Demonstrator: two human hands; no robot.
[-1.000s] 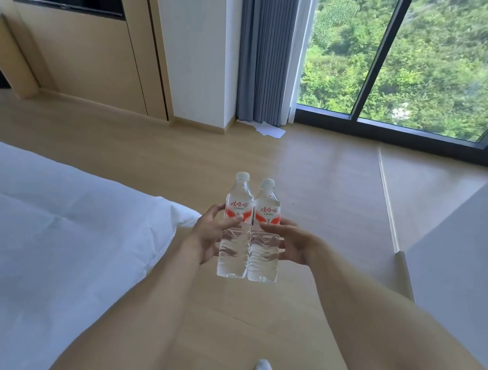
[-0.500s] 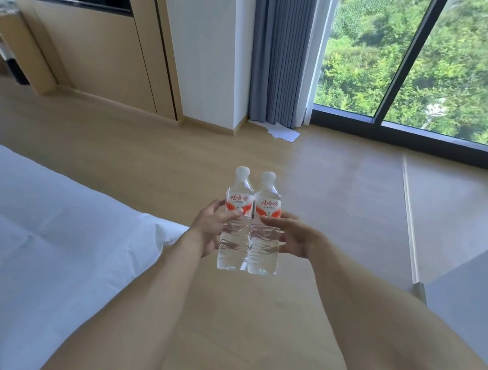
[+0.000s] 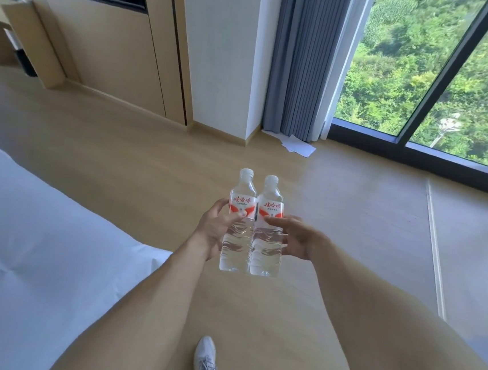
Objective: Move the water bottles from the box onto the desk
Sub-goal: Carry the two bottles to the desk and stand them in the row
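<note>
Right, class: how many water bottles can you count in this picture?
2. The left bottle is gripped by the left hand, the right bottle by the right hand, upright, side by side. Others may be out of view.

Bare forearms, white sneaker (image 3: 205,360) (grey laces).

Two bottles (image 3: 252,230) side by side between hands (image 3: 215,226)

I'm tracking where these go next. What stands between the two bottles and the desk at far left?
Nothing visible. The left hand and right hand carry the two bottles over bare wooden floor, which runs unbroken to the desk. The bed lies beside that path.
</note>
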